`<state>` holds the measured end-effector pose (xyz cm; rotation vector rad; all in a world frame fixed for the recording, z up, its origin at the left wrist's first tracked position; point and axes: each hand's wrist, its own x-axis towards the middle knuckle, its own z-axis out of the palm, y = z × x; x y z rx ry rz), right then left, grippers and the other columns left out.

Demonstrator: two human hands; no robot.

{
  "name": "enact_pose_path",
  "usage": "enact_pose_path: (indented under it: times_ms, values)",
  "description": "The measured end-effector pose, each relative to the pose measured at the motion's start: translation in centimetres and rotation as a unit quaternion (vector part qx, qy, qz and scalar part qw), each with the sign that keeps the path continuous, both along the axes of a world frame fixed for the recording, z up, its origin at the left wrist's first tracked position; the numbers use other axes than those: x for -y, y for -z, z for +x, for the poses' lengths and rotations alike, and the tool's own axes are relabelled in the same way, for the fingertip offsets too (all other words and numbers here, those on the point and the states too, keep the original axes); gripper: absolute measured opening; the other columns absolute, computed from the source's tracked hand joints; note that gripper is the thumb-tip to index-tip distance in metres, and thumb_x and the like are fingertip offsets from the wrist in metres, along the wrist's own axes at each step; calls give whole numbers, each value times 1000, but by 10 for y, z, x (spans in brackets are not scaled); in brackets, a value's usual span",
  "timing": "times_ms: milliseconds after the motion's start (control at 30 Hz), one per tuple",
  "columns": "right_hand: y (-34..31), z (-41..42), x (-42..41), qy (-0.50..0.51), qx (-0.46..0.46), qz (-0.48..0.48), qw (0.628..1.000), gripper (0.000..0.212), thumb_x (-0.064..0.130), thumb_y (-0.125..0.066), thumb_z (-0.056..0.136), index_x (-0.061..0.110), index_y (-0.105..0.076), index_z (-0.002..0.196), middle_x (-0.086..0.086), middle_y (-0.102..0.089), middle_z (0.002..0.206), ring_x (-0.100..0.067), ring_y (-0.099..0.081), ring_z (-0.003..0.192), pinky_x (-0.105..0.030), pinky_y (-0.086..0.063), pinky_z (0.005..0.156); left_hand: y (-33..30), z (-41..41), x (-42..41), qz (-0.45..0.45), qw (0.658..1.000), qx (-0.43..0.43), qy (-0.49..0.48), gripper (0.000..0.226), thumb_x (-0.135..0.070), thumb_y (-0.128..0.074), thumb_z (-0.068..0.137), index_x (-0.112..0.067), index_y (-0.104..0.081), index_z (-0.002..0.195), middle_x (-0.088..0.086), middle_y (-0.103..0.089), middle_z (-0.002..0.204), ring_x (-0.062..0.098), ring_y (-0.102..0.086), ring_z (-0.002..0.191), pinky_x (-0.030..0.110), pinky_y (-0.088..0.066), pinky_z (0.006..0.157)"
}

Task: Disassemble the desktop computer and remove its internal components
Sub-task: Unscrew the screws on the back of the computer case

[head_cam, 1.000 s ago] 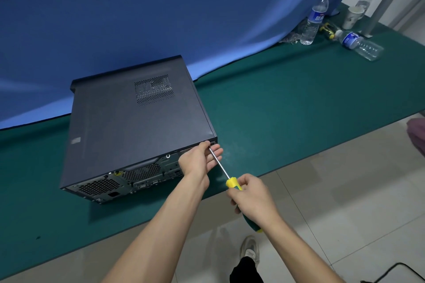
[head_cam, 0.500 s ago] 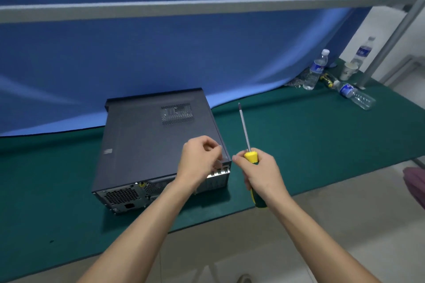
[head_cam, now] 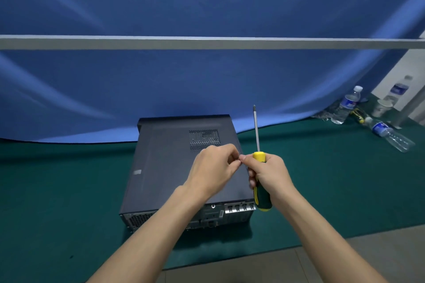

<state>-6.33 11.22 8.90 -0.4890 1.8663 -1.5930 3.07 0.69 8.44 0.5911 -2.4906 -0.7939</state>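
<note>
At frame centre, the left hand (head_cam: 212, 167) pinches something tiny, unidentifiable; the right hand (head_cam: 268, 176) grips the screwdriver (head_cam: 259, 167) upright. Fumbled, it could fall onto the computer case (head_cam: 165, 167).

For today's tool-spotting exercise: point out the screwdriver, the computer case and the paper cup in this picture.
screwdriver (head_cam: 262, 193): head view, on the green handle below the right hand.
computer case (head_cam: 165, 156): head view, on its flat dark top panel.
paper cup (head_cam: 382, 107): head view, on its side wall, far right.
</note>
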Motion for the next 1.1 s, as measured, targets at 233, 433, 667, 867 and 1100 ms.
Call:
enact_pose_path:
  times_ms: [233, 433, 667, 867, 1100]
  values:
    - [40, -76, 44, 10, -15, 40, 999, 15, 11, -68, 85, 4, -63, 73, 4, -47, 41, -11, -40, 32, -19, -37, 37, 34, -65, 42, 32, 997, 56, -43, 9, -29, -60, 85, -24, -66, 90, -9, -69, 84, 15, -62, 81, 29, -48, 72]
    - [90, -160, 76, 18, -25, 118, 993, 17, 12, -67, 84, 10, -64, 68, 1, -49, 46, -14, -43, 37, -24, -39, 43, 83, -114, 91, 27, 956, 178, -233, 21, -29, -47, 88, -17, -57, 74, 0, -66, 79, 27, -58, 78, 30, -35, 62]
    - [164, -214, 111, -1, -65, 237, 969, 17, 18, -65, 85, 16, -65, 68, -4, -58, 58, -30, -58, 62, -33, -47, 63, 131, -137, 116, -1, 920, 220, -324, 31, -24, -47, 88, -18, -35, 60, -6, -47, 64, 18, -42, 56, 29, -25, 52]
    - [208, -230, 142, -22, -78, 321, 944, 18, 25, -64, 86, 9, -66, 78, -8, -62, 70, -32, -59, 73, -32, -44, 60, 140, -143, 116, -46, 917, 212, -334, 34, -15, -62, 78, -18, -35, 59, 0, -50, 55, 18, -33, 47, 24, -22, 47]
    - [247, -232, 168, -69, -89, 392, 913, 19, 26, -61, 87, 10, -60, 78, -7, -57, 74, -29, -54, 71, -28, -38, 59, 141, -144, 117, -58, 924, 204, -317, 44, -9, -71, 70, -20, -30, 58, -2, -45, 50, 15, -29, 44, 20, -20, 43]
